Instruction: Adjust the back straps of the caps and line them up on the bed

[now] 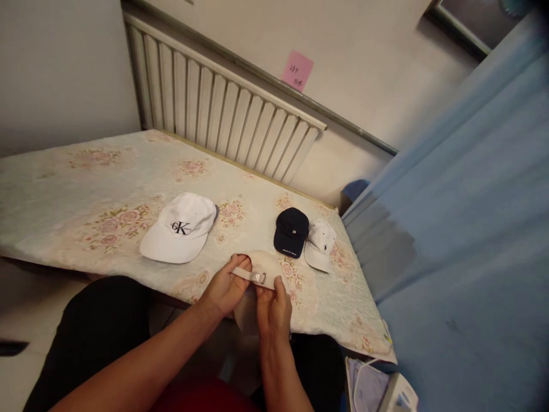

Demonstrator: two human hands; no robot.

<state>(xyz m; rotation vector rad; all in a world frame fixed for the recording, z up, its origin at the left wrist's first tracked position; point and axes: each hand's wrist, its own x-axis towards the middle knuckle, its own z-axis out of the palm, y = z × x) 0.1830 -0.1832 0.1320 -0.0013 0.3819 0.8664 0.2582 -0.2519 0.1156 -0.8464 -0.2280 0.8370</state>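
Both hands hold a beige baseball cap [262, 261] over the near edge of the bed-like surface. Its back strap with a metal buckle faces me, and the brim hangs down between my forearms. My left hand [229, 286] pinches the strap's left end, thumb on top. My right hand [274, 300] grips the cap's edge just right of the buckle, fingers partly hidden beneath. To the left lies a white cap with black letters [182, 223]. Farther right, a dark navy cap [291, 229] sits beside another white cap [321, 243] with a small dark emblem, the two touching.
A floral cover [141, 177] spreads over the surface. Behind it stands a white radiator [223, 103] below a pink note [297, 70] on the wall. A blue curtain [450, 257] hangs along the right side. At lower right is a box [398, 395] near a white cable.
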